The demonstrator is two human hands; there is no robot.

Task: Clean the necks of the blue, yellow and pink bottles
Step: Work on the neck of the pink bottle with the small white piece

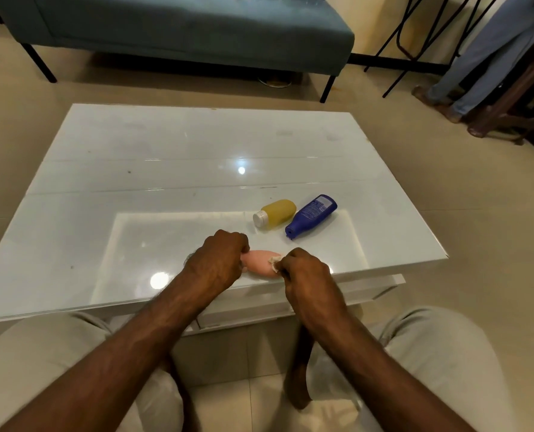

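A pink bottle (261, 263) lies sideways just above the near edge of the white table (172, 157). My left hand (218, 263) grips its left end. My right hand (306, 272) is closed over its right end and pinches a small whitish cloth (274, 262) against it. The bottle's neck is hidden under my right hand. Behind them lie a yellow bottle (276, 213) with a white cap pointing left, and a blue bottle (310, 216) with its cap pointing toward me. Both rest on the tabletop, side by side.
A grey sofa (181, 29) stands beyond the table. At the far right a person's legs (477, 67) stand beside a dark wooden stool (515, 104) and black metal frames. My knees sit under the table's near edge.
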